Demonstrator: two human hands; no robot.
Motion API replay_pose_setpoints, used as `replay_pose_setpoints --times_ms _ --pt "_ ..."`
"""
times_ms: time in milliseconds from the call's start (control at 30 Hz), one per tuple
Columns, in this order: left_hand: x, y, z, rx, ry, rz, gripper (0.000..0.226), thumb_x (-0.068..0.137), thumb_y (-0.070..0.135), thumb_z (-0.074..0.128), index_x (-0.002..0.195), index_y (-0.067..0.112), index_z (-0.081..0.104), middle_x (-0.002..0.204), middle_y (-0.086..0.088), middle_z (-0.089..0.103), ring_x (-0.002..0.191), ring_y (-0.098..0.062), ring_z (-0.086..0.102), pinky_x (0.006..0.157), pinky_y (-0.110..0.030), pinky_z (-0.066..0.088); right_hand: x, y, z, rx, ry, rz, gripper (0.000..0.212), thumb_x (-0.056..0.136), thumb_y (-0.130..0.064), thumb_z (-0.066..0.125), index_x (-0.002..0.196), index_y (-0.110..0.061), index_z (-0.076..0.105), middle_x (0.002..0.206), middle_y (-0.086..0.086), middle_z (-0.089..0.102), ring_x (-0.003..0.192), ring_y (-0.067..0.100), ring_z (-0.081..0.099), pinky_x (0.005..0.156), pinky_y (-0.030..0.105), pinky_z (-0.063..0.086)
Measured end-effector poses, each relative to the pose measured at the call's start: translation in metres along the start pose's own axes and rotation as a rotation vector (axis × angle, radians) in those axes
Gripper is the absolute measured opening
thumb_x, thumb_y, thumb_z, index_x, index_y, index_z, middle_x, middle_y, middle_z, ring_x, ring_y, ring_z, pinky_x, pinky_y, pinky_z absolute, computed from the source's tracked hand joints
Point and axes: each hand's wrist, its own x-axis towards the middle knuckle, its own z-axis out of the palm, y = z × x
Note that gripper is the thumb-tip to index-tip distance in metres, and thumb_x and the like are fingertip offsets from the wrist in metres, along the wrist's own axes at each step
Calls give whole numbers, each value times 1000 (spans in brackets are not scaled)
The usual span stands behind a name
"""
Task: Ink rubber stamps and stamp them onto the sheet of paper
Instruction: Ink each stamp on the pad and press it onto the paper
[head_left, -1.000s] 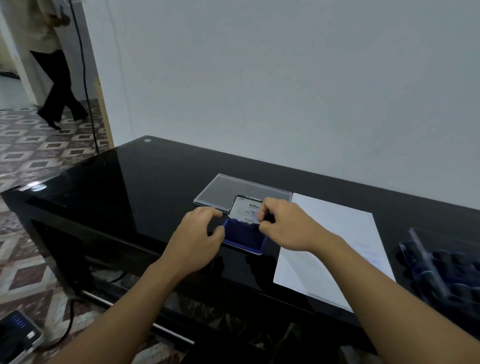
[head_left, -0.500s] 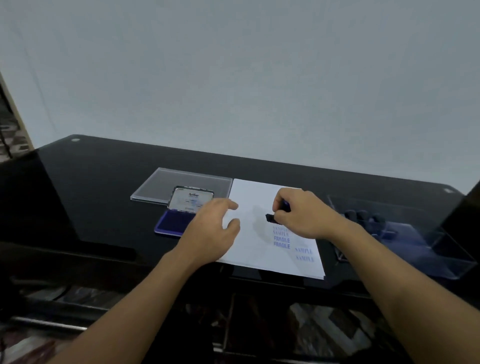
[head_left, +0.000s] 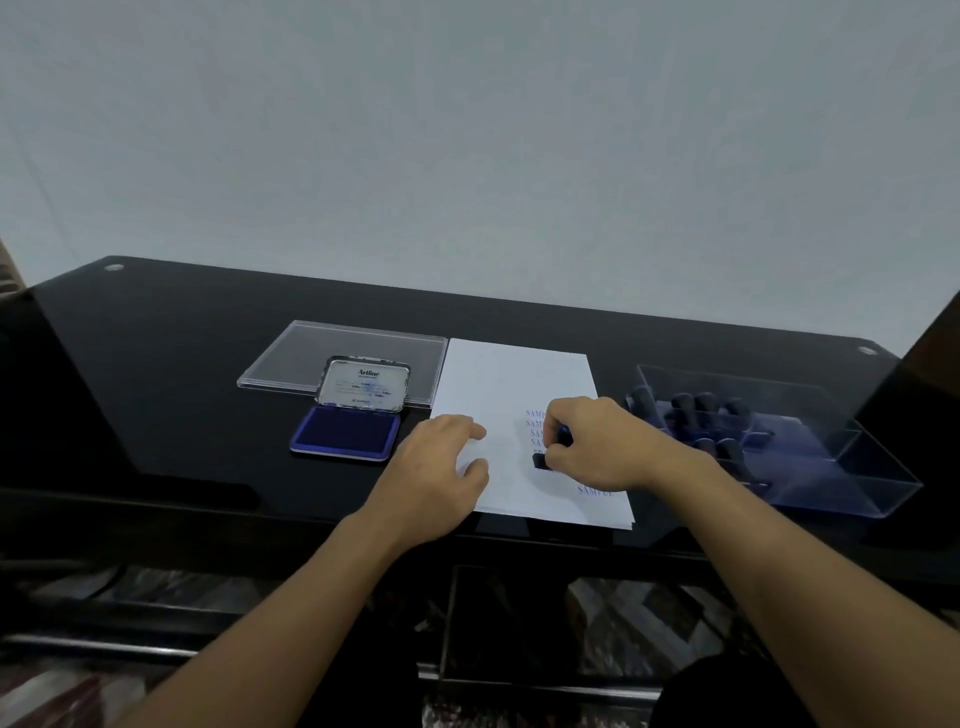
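Head view, as I read it from here: the right hand (head_left: 608, 447) is curled tight round a small dark stamp (head_left: 543, 461), pinching it between thumb and fingers. The stamp's base is down on the paper (head_left: 514, 379), near the sheet's middle; I cannot tell how hard it presses. Blue prints (head_left: 596, 491) reading SAMPLE show above and below the hand, some partly hidden by it.

The left hand (head_left: 436, 467) lies palm down with fingers relaxed and slightly spread. It grips nothing, and its fingertips rest on the paper's left part.

The paper lies flat at the near edge of the black table (head_left: 182, 374). Just left of it sits the ink pad (head_left: 343, 435), blue, with its lid (head_left: 363, 387) standing open. A clear cover (head_left: 291, 358) lies behind it. To the right of the paper is a clear box (head_left: 878, 493) holding spare stamps (head_left: 701, 408).
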Motion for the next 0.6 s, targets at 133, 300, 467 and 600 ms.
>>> replay_pose_setpoints --times_ms 133,300,467,600 --pt "-2 -3 2 -12 9 10 35 92 28 51 126 20 53 131 12 51 126 -3 36 102 -20 29 2 0 2 -35 -15 11 11 94 -28 63 90 -19 59 96 0 65 81 19 61 63 25 46" --pt "-3 -4 3 -21 5 9 35 92 28 51 127 20 53 132 13 50 126 -1 35 101 -19 28 4 -3 5 -74 -21 -4 15 93 -30 65 83 -19 60 92 2 66 80 22 61 63 28 47" --pt "-3 -4 2 -20 -5 11 35 92 29 50 126 22 53 133 13 49 126 -1 35 102 -21 31 6 -1 16 -138 -17 17 14 90 -26 59 86 -12 61 87 5 65 77 23 61 71 42 55" --pt "-3 -3 2 10 -13 23 36 92 29 51 127 21 53 134 11 49 127 -3 34 102 -21 28 7 -1 20 -166 -6 9 10 92 -27 55 85 -19 52 86 0 61 71 13 51 66 35 49"
